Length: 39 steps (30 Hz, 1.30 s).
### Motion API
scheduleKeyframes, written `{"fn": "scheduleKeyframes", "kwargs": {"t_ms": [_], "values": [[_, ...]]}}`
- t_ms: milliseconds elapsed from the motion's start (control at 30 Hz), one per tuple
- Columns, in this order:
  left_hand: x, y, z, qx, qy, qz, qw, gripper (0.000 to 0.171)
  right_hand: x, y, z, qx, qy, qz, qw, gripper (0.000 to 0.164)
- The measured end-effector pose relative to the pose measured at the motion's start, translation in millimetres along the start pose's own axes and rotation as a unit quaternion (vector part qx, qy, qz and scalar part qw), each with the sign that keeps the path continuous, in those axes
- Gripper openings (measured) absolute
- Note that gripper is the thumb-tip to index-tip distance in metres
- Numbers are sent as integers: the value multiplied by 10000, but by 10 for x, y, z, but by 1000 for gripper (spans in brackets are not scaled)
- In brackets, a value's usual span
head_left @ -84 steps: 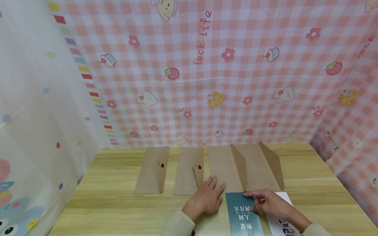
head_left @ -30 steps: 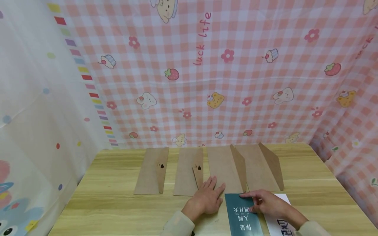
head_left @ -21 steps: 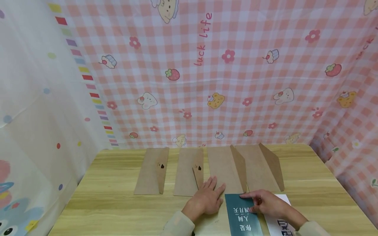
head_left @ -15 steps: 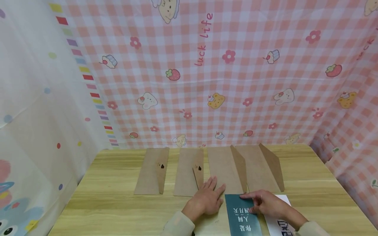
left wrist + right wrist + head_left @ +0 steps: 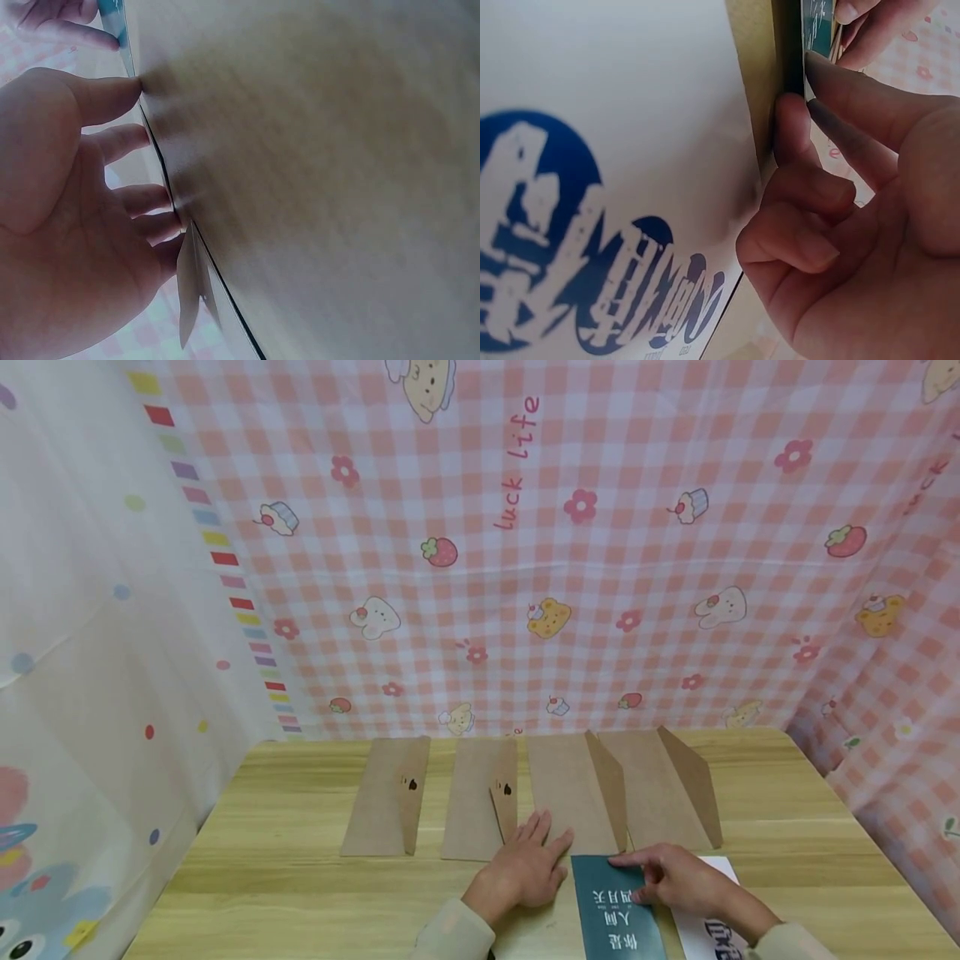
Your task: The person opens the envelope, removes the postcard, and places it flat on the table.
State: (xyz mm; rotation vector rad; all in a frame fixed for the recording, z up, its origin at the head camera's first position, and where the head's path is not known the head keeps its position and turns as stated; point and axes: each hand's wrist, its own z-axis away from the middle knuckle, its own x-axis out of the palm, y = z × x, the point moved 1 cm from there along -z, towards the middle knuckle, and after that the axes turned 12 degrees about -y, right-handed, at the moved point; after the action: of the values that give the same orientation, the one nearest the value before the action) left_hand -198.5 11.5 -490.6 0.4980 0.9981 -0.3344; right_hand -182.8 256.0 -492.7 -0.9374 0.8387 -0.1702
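My left hand (image 5: 525, 864) lies flat with fingers spread, fingertips on the near end of a brown paper envelope (image 5: 566, 777) whose flap stands up on its right. Beside it, a dark green card (image 5: 622, 935) with white Chinese lettering lies near the table's front. My right hand (image 5: 678, 881) holds that card at its far right corner, index finger along the far edge and thumb at the side. In the right wrist view the other fingers curl inward. Partly under my right hand is a white card (image 5: 630, 75) with blue-and-white lettering.
Another envelope with a raised flap (image 5: 690, 781) stands to the right. Two more brown envelopes, a middle one (image 5: 472, 793) and a leftmost one (image 5: 378, 797), show small dark logos on their flaps. Behind the wooden table (image 5: 285, 827) hangs a pink checked cloth (image 5: 487, 585).
Between the oldest frame and now my right hand has shifted very slightly left along the green card. My left hand, the envelopes and the cards stay practically as they were.
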Motion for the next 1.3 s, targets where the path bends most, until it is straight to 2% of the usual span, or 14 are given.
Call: {"fn": "scheduleKeyframes", "kwargs": {"t_ms": [733, 1300], "values": [[-7, 10, 11, 0, -30, 48, 10000, 53, -8, -24, -8, 309, -22, 188, 9993, 47], [-6, 14, 15, -14, 15, 44, 10000, 53, 6, -40, -6, 389, 4, 198, 9990, 48]]}}
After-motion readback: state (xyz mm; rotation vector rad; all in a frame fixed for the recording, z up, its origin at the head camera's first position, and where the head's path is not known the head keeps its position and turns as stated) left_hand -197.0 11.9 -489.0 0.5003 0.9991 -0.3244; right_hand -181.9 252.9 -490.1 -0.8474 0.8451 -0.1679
